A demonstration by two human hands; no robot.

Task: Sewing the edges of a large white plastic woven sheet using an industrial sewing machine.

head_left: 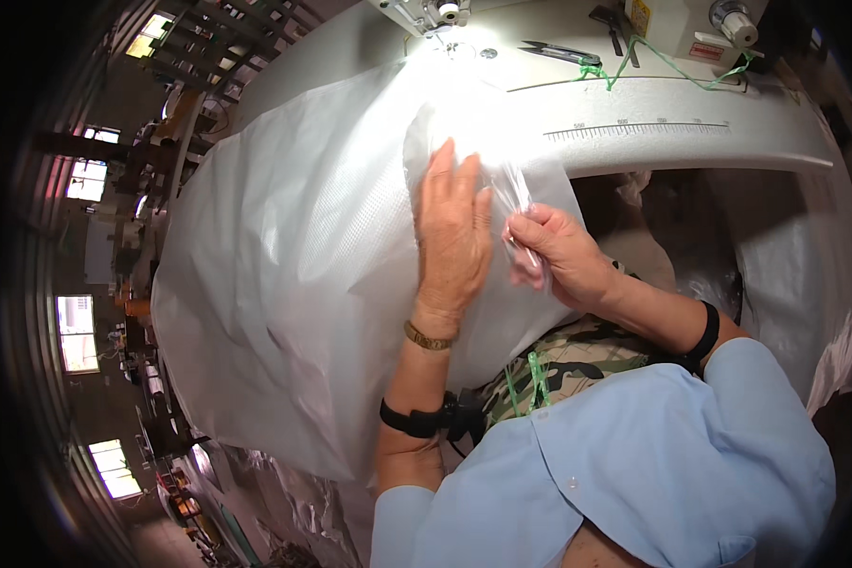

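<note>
Blue shirt sleeves fill the bottom, both forearms reaching up to a big white woven sheet draped over the sewing table. Left hand lies flat and open on the sheet, pressing it down. Right hand is closed, pinching a clear plastic strip against the sheet's edge. Scissors sit up by the sewing machine. My guess: that slick plastic could slide out of the pinch, or the sheet's hanging weight could drag the edges out of line.
</note>
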